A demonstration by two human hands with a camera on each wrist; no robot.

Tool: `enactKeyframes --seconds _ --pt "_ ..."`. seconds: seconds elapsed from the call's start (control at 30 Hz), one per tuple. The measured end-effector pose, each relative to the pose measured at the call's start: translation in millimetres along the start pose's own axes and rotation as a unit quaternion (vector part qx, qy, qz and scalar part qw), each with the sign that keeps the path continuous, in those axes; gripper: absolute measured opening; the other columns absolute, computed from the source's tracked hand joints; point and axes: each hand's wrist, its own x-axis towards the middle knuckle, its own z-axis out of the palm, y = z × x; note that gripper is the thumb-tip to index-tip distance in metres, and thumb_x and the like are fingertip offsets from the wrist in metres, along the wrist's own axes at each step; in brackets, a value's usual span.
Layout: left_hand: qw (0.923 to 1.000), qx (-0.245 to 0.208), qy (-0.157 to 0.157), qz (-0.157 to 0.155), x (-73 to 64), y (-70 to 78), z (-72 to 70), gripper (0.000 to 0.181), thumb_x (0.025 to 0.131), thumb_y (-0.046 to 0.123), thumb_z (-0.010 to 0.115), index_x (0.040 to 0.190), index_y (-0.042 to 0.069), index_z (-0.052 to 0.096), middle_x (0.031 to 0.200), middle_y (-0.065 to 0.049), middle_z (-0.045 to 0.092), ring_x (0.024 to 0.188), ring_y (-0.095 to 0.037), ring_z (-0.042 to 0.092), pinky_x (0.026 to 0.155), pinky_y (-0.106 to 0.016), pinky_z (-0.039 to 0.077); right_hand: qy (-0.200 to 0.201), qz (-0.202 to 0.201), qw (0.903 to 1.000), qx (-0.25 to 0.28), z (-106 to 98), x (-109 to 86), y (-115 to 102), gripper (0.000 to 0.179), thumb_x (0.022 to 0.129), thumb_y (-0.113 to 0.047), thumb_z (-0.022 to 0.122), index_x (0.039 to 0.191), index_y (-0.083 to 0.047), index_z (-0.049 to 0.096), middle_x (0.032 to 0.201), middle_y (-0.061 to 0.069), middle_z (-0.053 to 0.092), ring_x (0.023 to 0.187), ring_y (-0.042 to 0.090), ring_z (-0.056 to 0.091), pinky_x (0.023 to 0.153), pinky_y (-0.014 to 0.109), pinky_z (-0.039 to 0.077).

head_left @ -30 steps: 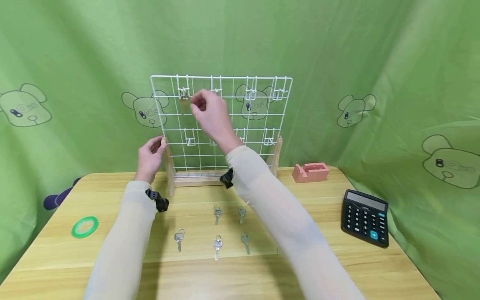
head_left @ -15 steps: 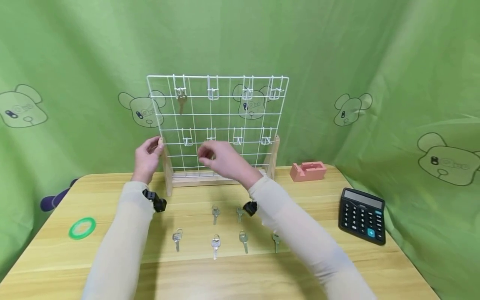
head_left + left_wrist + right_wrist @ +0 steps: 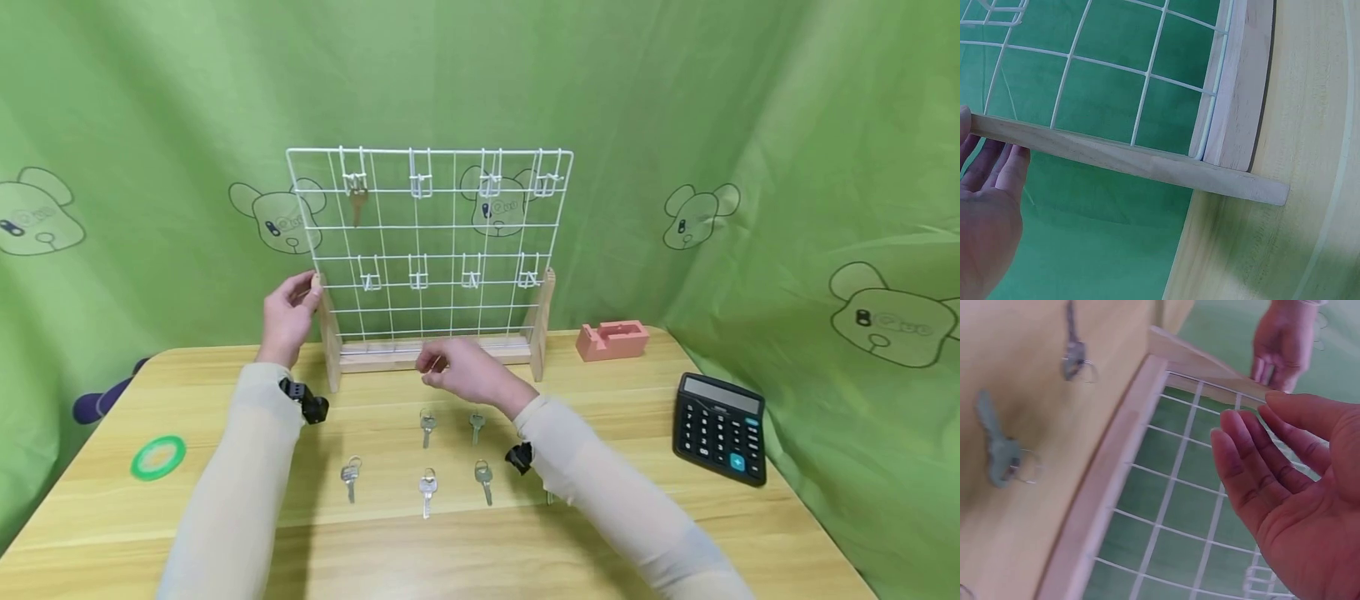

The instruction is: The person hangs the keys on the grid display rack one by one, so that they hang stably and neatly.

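A white wire grid rack [image 3: 442, 152] stands upright in a wooden base, with several small hooks on it. From its top left hook hangs a brownish key [image 3: 358, 205]. My left hand [image 3: 287, 322] holds the rack's left wooden post [image 3: 1129, 160] near its upper end, thumb on one side and fingers on the other. My right hand [image 3: 471, 372] is in front of the base, fingers loosely bent, with nothing between them in the right wrist view. Below it on the table lie several keys with rings, among them one key [image 3: 427, 428] and another key [image 3: 477, 427].
Behind the table hangs a green curtain [image 3: 630, 100]. A pink tape dispenser [image 3: 612, 341] and a black calculator [image 3: 720, 428] stand on the right. To the left lies a green ring [image 3: 158, 458]. Something purple [image 3: 97, 403] shows past the table's left edge.
My right hand has come down from beside the top left hook to just above the table, leaving the hanging key in full view. My left hand has stayed on the post.
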Motion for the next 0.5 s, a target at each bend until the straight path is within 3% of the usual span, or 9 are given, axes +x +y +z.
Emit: enactKeyframes --seconds 0.23,0.5 --pt "1.0000 0.009 0.003 -0.001 0.0 0.3 -0.6 0.044 0.102 0.013 0.054 0.144 0.004 0.045 0.145 -0.016 0.047 0.129 -0.025 0.047 0.105 -0.028 0.043 -0.024 0.012 0.9996 0.006 20 -2.6 19 0.025 0.091 -0.004 0.069 0.116 -0.003 0.068 0.112 0.010 0.068 0.100 0.020 0.063 0.089 0.030 0.053" --pt "0.9999 0.010 0.003 -0.002 -0.2 0.2 -0.8 0.044 0.102 0.014 0.053 0.144 0.004 0.045 0.145 -0.015 0.047 0.129 -0.025 0.047 0.106 -0.028 0.043 -0.027 0.037 0.9986 0.028 39 0.3 36 0.028 0.088 0.001 0.068 0.116 -0.001 0.067 0.113 0.014 0.067 0.101 0.023 0.063 0.090 0.029 0.053"
